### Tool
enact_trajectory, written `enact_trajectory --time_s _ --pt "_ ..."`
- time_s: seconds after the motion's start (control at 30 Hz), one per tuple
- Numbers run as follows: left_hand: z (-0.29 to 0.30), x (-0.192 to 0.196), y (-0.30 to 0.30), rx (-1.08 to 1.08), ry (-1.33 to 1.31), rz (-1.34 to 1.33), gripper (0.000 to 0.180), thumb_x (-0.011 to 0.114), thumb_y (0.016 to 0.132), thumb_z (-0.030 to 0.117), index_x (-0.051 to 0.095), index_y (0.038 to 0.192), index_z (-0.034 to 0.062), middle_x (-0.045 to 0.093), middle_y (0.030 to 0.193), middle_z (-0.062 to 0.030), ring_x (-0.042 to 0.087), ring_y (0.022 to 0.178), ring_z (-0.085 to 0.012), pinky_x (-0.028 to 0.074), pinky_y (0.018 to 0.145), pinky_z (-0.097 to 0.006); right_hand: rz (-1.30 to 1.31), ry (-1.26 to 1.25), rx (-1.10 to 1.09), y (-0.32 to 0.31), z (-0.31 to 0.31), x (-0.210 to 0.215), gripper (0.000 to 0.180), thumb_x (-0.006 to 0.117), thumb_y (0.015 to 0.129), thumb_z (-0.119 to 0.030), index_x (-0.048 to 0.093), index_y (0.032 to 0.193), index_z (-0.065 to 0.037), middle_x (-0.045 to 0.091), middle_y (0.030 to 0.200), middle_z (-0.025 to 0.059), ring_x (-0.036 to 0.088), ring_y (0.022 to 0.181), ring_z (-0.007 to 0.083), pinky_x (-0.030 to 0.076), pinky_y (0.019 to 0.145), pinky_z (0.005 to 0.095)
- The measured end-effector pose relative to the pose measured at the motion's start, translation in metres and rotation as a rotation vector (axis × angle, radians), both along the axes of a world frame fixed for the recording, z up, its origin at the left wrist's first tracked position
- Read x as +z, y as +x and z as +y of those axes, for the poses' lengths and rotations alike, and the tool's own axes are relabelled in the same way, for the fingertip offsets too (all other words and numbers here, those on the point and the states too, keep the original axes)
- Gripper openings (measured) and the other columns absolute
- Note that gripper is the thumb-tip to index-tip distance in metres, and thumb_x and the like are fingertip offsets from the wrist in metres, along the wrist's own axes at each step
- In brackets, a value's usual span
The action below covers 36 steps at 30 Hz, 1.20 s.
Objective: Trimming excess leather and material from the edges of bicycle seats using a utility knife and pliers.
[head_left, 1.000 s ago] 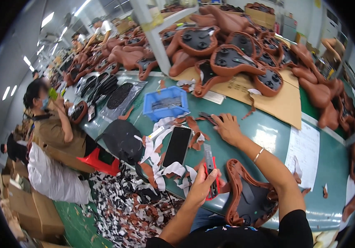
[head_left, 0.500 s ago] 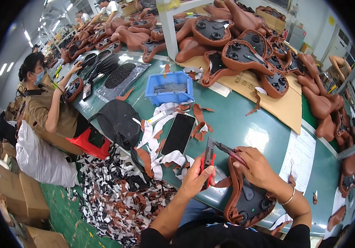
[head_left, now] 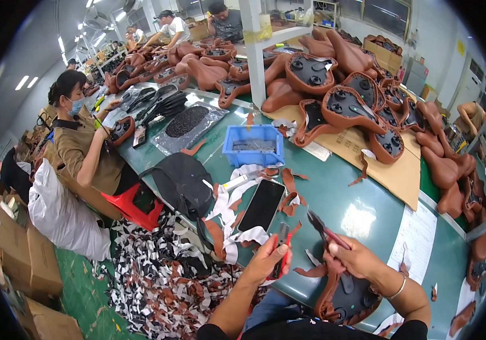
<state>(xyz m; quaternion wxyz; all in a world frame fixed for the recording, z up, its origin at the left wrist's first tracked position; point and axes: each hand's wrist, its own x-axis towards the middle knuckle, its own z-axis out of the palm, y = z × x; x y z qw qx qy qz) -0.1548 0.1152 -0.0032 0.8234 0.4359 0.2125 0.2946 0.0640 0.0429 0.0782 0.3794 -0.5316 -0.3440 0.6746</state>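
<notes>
My left hand (head_left: 266,262) is closed around a red-handled utility knife (head_left: 282,249), its grey metal end pointing up. In my right hand (head_left: 355,256) is a pair of pliers (head_left: 325,229) with dark red handles, jaws pointing up and left. A brown bicycle saddle (head_left: 347,300) lies underside up at the table's near edge, just below my right hand; its black base shows, and my hand hides its nose. Left of the nose, a loose strip of brown covering (head_left: 311,272) sticks out, with a pale piece beside it.
A smartphone (head_left: 261,205) lies among brown and white scraps (head_left: 230,226). Beyond are a blue bin (head_left: 253,146), a black bag (head_left: 182,184) and piled saddles (head_left: 350,105) on cardboard. A co-worker (head_left: 81,144) sits left. Written paper (head_left: 415,238) lies right; scraps (head_left: 169,277) cover the floor.
The pliers have swung more upright and away from the knife, and my right hand has lowered toward the saddle. My left hand has dropped slightly. The view has shifted, showing the scene farther right and lower.
</notes>
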Motion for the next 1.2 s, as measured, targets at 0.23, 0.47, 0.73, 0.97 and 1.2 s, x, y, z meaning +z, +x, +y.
enact_trajectory --time_s 0.23,0.47,0.73,0.97,1.2 --pt "-0.013 -0.021 0.034 0.132 0.145 0.154 0.031 0.051 0.095 0.029 0.043 0.11 0.0034 0.054 0.074 -0.004 0.056 0.056 -0.0117 0.046 0.052 -0.024 -0.769 0.749 0.155 -0.007 0.184 -0.018 0.034 0.052 0.091 -0.037 0.054 0.099 -0.004 0.057 0.072 0.012 0.057 0.073 0.0256 0.045 0.069 0.0383" --pt "-0.012 -0.026 0.034 0.253 -0.054 0.122 0.025 0.051 0.094 0.03 0.045 0.102 0.0061 0.056 0.074 -0.0047 0.058 0.058 -0.013 0.047 0.053 -0.024 -1.377 0.358 0.088 0.043 0.17 -0.087 0.044 0.059 0.083 -0.046 0.057 0.106 -0.009 0.06 0.099 0.017 0.057 0.096 0.0343 0.039 0.082 0.0517" --pt "-0.042 0.04 0.106 0.238 0.12 -0.252 0.063 0.042 0.092 0.052 0.035 0.133 0.0051 0.041 0.132 -0.0145 0.047 0.108 -0.0227 0.045 0.085 -0.036 -0.471 0.729 -0.098 0.012 -0.017 -0.008 0.053 0.055 0.09 -0.037 0.039 0.128 -0.004 0.054 0.105 0.0113 0.055 0.096 0.0201 0.045 0.083 0.0339" --pt "-0.062 0.053 0.146 0.016 0.848 0.389 0.03 0.051 0.092 0.027 0.064 0.092 0.0007 0.063 0.085 -0.012 0.061 0.081 -0.0255 0.047 0.073 -0.033 -0.139 0.346 -0.683 0.078 -0.16 -0.008 0.039 0.041 0.097 -0.033 0.041 0.122 -0.002 0.056 0.084 0.0053 0.055 0.062 0.0092 0.047 0.054 0.0217" --pt "-0.121 0.042 0.177 -0.204 1.691 0.641 0.026 0.064 0.081 0.028 0.056 0.071 0.0052 0.055 0.064 -0.0101 0.054 0.065 -0.0294 0.043 0.056 -0.038 -0.846 0.351 -0.631 0.065 -0.235 -0.036 0.044 0.053 0.091 -0.016 0.039 0.131 -0.003 0.059 0.093 0.0114 0.057 0.067 0.0165 0.048 0.057 0.0255"
